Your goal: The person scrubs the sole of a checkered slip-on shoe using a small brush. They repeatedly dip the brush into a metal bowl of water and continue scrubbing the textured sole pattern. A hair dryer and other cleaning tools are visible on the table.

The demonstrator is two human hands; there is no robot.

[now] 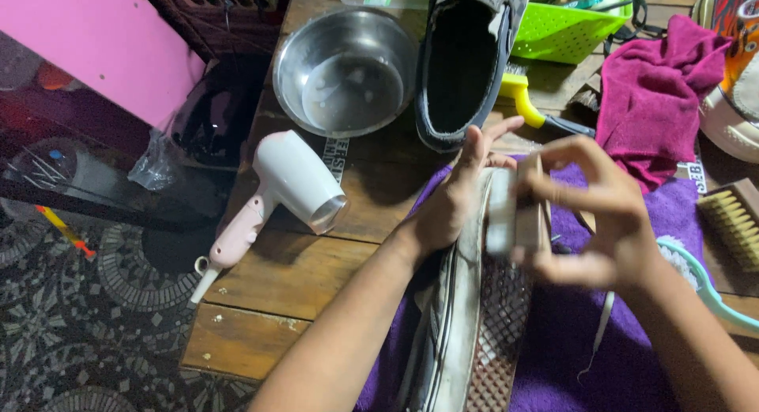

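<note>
At the far left, beyond the bench edge, lay a patterned floor [47,333] and a pink panel [95,40], neither part of the work. On the wooden bench [292,277] a white hair dryer [288,187] with a pale pink handle lay on its side, nozzle pointing toward the middle, set out of the way yet within reach. Behind it stood a steel bowl [345,70] with what looked like a little water in the bottom.

Nearer the middle, a dark slip-on shoe [466,60] lay with its opening turned up toward the camera, apart from the one being handled. That one, a dirty sneaker [474,309], lay on its side on a purple cloth [569,333], its waffle-patterned sole facing right, which kept the grimy rubber sidewall uppermost; the cloth probably kept it from sliding and caught the dirt. The left hand [458,198] pressed against the toe end with fingers half extended, steadying the shoe rather than gripping it. The right hand [601,222] was closed around a small pale block [506,214], blurred, held just above the toe edge; what sort of block it was I could not tell.

Further right lay a yellow-handled brush [526,100], a green basket [569,28], a crumpled magenta towel [656,96], a wooden scrub brush [731,222] and, at the edge, a colourful high-top shoe [735,64].
</note>
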